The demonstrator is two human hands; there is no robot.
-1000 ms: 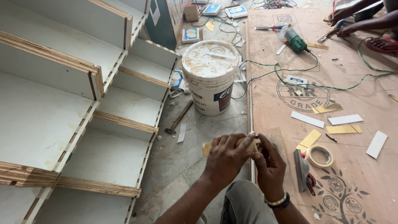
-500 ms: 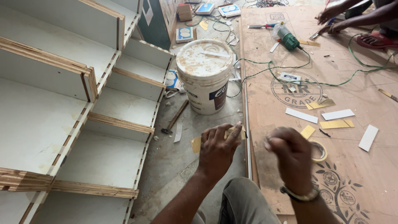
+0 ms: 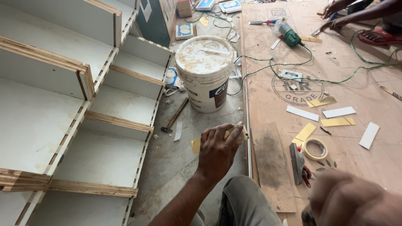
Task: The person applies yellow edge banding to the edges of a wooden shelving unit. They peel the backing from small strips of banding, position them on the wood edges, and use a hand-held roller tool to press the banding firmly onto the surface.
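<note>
Nearest, right hand (image 3: pixel 351 201) is a blur at the frame's bottom corner, can't tell its fingers. Left hand (image 3: pixel 217 148) pinches a yellow laminate strip (image 3: pixel 195 145) over the concrete floor (image 3: pixel 176 167), unplaced. More cut strips (image 3: pixel 337 121) and a tape roll (image 3: pixel 314 148) lie loose on the plywood sheet (image 3: pixel 360 92); white bucket (image 3: pixel 205 71) beyond.

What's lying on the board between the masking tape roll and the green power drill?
In the head view, between the tape roll and the drill: yellow strips, a white strip and green cable.
</note>
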